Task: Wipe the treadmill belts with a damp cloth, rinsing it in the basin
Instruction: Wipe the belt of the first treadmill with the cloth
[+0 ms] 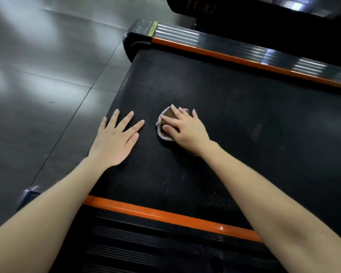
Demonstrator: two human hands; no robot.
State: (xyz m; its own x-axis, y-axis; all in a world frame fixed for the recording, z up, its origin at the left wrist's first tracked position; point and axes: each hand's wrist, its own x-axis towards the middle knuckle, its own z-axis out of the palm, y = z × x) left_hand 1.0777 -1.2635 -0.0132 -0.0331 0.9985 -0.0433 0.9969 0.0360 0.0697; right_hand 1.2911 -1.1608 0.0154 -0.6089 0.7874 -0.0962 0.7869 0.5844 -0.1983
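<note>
**Hands flat on a treadmill belt, cloth pinned under the right palm: where the wipe could slip**

Seen from above, a person leans over a black treadmill belt (234, 119) that fills the centre and right of the frame. The left hand (116, 138) lies flat on the belt near its left end, its fingers (126, 117) straight and spread, holding nothing. The right hand (185, 128), just beside it at the frame's centre, presses down on a small folded brown cloth (167, 114) with a pale edge. Its fingers (173, 109) are fanned over the top, pressing more than pinching. The cloth lies on the belt, mostly hidden under the palm. No basin is in view.

An orange side rail (165, 213) runs along the lower edge and a second orange rail (244, 60) along the upper right. Grey floor tiles (37, 75) fill the left, and another treadmill (244, 8) shows at the top right.

Likely risks, judged from this pose:
- Both arms seem to carry body weight, and a belt can roll. If it creeps under the bracing left hand, the person may lurch forward.
- The cloth is only pressed, so a fast stroke could leave it bunched or behind.
- Pale scuff marks (257, 132) lie well apart to the right. The small cloth covers little per pass, so they could be missed.
- Unrinsed, the cloth may smear grime instead of lifting it.
- Too much water could leave the belt slick.
</note>
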